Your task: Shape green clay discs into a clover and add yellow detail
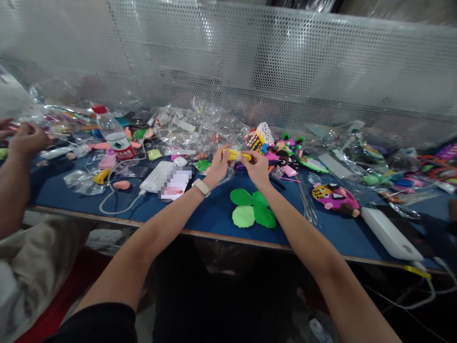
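Both my hands are stretched out over the blue table [214,214] and meet on a small yellow clay piece [234,154]. My left hand [218,166], with a white watch on the wrist, pinches its left end. My right hand [257,166] pinches its right end. Just in front of my hands lies a flat green clover-shaped clay piece [253,208]. Behind them sits a heap of clear plastic wrappers [200,126] and coloured clay figures [276,145].
A water bottle [114,133] lies at the back left. A white power bank with cable [154,177] rests left of my hands. A pink clay mask [335,197] and a white box [387,233] lie to the right. Another person's arm [14,166] reaches in at the far left.
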A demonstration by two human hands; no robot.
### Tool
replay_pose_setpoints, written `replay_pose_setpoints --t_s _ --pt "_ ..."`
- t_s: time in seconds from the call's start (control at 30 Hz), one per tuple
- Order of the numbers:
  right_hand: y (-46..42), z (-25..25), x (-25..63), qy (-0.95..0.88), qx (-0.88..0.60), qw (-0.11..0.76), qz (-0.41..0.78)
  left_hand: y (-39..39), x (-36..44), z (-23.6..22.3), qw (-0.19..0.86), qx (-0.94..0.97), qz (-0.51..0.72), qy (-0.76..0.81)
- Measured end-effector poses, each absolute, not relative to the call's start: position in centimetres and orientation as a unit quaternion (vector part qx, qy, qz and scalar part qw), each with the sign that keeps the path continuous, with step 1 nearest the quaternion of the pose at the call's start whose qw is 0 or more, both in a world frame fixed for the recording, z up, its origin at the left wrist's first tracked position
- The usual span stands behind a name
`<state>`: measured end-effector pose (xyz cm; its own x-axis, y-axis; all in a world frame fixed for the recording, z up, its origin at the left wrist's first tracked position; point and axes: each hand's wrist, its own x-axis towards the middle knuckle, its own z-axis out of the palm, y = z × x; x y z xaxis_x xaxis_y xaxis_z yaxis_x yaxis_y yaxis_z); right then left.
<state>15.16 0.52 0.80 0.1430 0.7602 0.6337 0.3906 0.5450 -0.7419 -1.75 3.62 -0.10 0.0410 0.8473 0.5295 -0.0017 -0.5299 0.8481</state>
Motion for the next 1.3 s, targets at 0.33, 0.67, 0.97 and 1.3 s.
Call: replay_pose_setpoints --t_s 0.33,0.67,0.97,1.3 --pt "0.7 2.2 17.1 -0.722 -0.392 0.559 0.114 1.8 -3.0 1.6 0.306 0.765 0.487 0.29" --pt "3.6 2.4 22.4 -0.545 -0.401 0.716 0.173 3.7 -4.4 1.8 0.193 0.717 0.57 0.352" --pt "4.5 2.3 29.6 -0.293 -0.332 0.867 0.231 3.8 -5.6 2.2 0.108 0.732 0.562 0.37" --pt "1.9 4.0 21.2 -0.44 -0.301 0.806 0.259 2.8 -5.6 2.4 -0.012 0.808 0.415 0.419"
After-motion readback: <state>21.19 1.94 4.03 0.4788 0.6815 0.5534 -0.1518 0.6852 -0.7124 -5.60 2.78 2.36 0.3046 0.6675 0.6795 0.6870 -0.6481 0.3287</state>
